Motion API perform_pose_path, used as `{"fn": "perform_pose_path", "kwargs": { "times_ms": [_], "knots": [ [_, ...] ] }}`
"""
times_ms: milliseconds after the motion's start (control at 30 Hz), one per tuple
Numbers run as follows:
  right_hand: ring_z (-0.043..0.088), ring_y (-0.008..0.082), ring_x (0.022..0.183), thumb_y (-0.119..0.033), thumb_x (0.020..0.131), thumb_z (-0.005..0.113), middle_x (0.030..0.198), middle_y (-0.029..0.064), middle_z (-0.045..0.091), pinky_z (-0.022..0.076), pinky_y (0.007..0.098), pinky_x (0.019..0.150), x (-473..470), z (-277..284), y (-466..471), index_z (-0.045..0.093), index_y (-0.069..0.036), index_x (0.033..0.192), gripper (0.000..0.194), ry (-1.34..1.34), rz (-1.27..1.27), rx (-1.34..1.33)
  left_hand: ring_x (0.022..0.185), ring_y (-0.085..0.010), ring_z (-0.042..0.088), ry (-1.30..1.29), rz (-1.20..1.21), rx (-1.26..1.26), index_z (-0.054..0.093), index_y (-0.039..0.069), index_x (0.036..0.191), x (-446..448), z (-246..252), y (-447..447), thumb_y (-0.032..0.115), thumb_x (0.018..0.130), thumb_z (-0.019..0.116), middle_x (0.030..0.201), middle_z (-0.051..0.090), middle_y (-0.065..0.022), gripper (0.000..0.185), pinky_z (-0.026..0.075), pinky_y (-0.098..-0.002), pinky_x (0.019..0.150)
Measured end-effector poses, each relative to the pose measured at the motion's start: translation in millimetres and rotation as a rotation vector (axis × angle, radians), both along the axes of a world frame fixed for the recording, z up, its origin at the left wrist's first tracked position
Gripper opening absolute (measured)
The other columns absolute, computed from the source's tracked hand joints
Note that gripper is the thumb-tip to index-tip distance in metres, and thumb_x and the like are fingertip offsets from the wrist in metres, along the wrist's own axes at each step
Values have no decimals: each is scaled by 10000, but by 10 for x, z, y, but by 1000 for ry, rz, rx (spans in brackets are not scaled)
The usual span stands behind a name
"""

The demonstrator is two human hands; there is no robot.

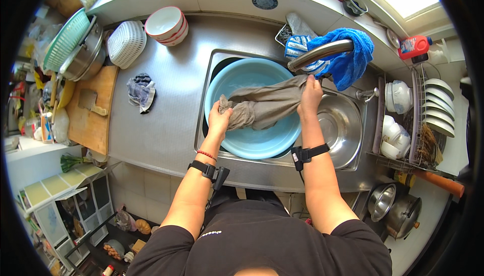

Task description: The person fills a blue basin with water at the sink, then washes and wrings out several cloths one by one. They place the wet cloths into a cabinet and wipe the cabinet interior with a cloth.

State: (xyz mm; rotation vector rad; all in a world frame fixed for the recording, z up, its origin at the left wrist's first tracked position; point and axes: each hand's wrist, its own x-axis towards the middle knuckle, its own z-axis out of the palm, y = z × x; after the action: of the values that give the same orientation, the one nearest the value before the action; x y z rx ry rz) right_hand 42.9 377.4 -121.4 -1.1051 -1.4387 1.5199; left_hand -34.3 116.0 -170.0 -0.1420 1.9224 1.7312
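A wet-looking grey-brown cloth garment (pixel 264 104) stretches between my two hands above a light-blue plastic basin (pixel 257 153). My left hand (pixel 220 119) grips its bunched, wrinkled end near the basin's left side. At the other end, my right hand (pixel 311 96) holds the fabric over the basin's right rim, just below the faucet. Some water (pixel 249 142) lies in the basin, which sits in the left bowl of a stainless-steel sink (pixel 202 140). Part of the basin's inside is hidden by the cloth.
A curved metal faucet (pixel 321 54) carrying a blue towel (pixel 349 75) reaches in close to my right hand. On the left are a crumpled rag (pixel 140 91), a cutting board (pixel 102 128) with a cleaver (pixel 89 100), and stacked bowls (pixel 166 24). A dish rack (pixel 415 121) stands at right.
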Motion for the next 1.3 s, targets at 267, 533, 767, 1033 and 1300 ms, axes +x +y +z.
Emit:
{"fn": "perform_pose_path", "kwargs": {
  "times_ms": [267, 533, 767, 1033, 1300],
  "knots": [
    [638, 344, 981, -203, 854, 653, 1062, 206, 654, 481, 436, 882, 71, -476, 79, 636, -74, 1132, 307, -618, 493, 419, 1210, -441, 404, 392, 82, -420, 266, -13, 1452, 139, -250, 357, 144, 753, 767, 1324, 337, -311, 875, 357, -472, 1047],
    [-44, 427, 1473, -361, 750, 785, 1630, 76, -80, 124, 728, 1090, -147, -546, -801, 120, -403, 1538, 1032, -1410, 1332, 439, 1452, -443, 97, 138, -656, -999, 235, 357, 1523, 211, 56, 766, 278, 689, 830, 1611, -66, -157, 1028, 281, -603, 1074],
    [80, 328, 1487, -499, 712, 778, 1631, 0, 102, 188, 653, 1110, -246, -857, -615, 249, -365, 1521, 976, -1348, 1229, 657, 1391, -353, 284, 310, -689, -1196, 479, 369, 1399, 104, -506, 720, 186, 855, 656, 1597, 139, -58, 601, 356, -533, 1043],
    [44, 426, 1473, -504, 629, 815, 1622, 106, 106, 160, 662, 1118, -260, -759, -494, 254, -345, 1522, 1067, -1245, 1430, 749, 1210, -292, 449, 448, -647, -1213, 634, 303, 1201, 11, -492, 681, 174, 906, 559, 1435, 357, -33, 330, 556, -434, 845],
    [290, 414, 1388, -140, 667, 805, 1548, 119, 279, 315, 608, 1064, -100, -773, -352, 306, -394, 1485, 992, -1199, 1391, 993, 1200, -317, 449, 503, -636, -1199, 654, 269, 1174, 22, -673, 619, 130, 887, 568, 1467, 327, -52, 331, 561, -401, 851]
  ]
}}
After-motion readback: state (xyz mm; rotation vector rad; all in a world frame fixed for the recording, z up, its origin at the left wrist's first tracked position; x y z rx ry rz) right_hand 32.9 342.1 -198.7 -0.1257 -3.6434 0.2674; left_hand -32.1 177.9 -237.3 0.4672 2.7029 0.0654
